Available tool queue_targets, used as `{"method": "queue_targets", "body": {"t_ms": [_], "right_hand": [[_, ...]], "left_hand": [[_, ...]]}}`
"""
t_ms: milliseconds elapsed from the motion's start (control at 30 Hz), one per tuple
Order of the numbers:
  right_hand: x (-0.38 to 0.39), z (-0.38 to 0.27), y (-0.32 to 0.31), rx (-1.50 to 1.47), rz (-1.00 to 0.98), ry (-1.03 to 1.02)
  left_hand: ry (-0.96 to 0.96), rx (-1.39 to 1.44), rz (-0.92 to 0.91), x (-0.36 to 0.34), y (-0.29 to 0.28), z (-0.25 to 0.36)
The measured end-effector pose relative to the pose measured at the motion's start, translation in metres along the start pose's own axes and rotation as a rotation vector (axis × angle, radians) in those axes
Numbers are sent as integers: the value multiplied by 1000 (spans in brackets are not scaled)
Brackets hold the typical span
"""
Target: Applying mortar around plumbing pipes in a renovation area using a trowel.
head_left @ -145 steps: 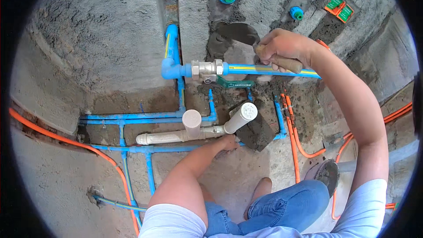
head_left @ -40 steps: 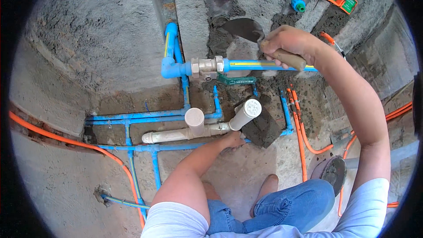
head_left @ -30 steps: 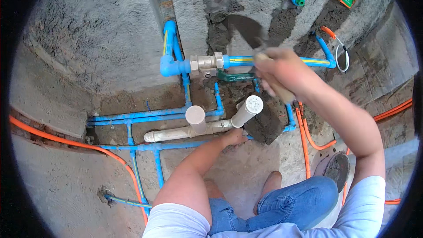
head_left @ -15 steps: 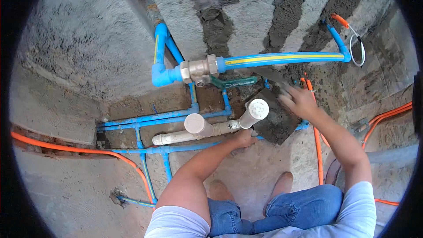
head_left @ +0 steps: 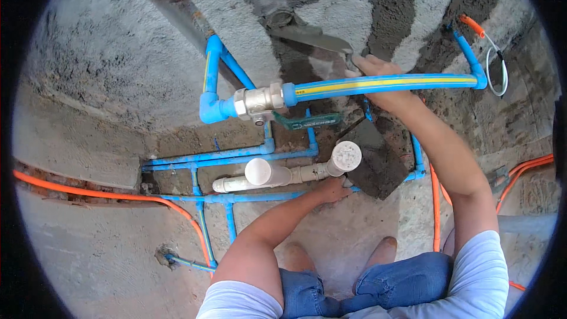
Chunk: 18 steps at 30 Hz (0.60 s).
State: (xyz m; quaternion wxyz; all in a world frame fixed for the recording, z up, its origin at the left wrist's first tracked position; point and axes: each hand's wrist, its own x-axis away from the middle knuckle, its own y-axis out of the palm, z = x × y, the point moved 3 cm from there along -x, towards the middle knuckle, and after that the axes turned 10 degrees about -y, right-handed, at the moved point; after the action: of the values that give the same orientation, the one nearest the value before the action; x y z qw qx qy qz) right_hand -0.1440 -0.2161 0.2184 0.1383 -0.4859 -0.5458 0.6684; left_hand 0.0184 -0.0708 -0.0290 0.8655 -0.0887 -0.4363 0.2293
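Observation:
Reaching behind the upper blue pipe, my right hand is closed on the handle of a trowel. The trowel's long blade lies along the wall by a dark strip of damp mortar. Low down, my left hand is closed at the near corner of a square mortar board smeared with grey mortar. That board is tilted beside a capped white drain pipe; the pipe and my fingers hide part of my grip.
A brass valve with a green lever joins the upper pipe. A second white pipe stub stands left of the board. Blue pipes and orange conduit run along the floor. A white wire loop hangs at right.
My right hand has moved up and behind the upper pipe, bringing the trowel from above the board to the wall. My left hand stays at the board; the view has shifted slightly.

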Motion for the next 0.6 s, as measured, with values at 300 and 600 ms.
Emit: {"method": "queue_targets", "body": {"t_ms": [300, 600], "right_hand": [[19, 13, 9, 43, 320, 109], [-22, -10, 91, -536, 254, 134]], "left_hand": [[97, 11, 96, 7, -1, 13], [-2, 39, 88, 6, 3, 10]]}}
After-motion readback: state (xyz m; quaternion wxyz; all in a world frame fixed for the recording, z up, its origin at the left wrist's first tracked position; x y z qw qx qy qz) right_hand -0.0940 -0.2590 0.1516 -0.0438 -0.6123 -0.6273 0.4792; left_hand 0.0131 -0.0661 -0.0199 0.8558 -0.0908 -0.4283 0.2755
